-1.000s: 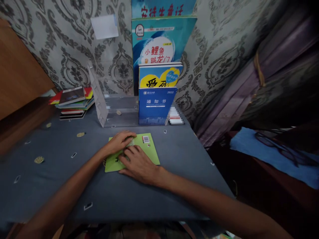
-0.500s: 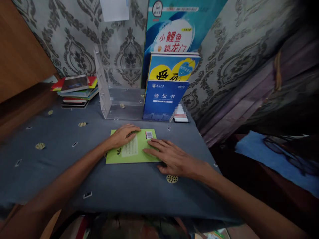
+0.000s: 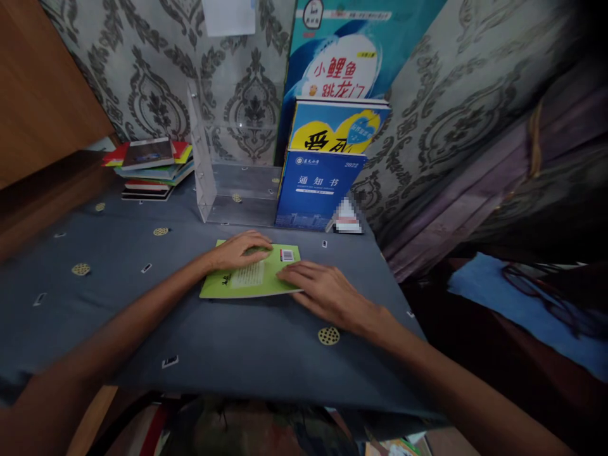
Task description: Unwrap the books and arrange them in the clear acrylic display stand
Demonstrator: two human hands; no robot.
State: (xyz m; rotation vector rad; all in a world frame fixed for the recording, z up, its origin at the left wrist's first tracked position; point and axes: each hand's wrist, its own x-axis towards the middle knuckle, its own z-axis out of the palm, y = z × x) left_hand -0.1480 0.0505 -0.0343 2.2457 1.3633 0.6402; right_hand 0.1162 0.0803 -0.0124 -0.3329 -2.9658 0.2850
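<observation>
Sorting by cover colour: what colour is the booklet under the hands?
The booklet is lime green, best seen in the head view.

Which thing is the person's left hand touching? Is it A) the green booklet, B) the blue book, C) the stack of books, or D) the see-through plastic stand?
A. The left hand lies right on top of the green booklet on the table.
</observation>
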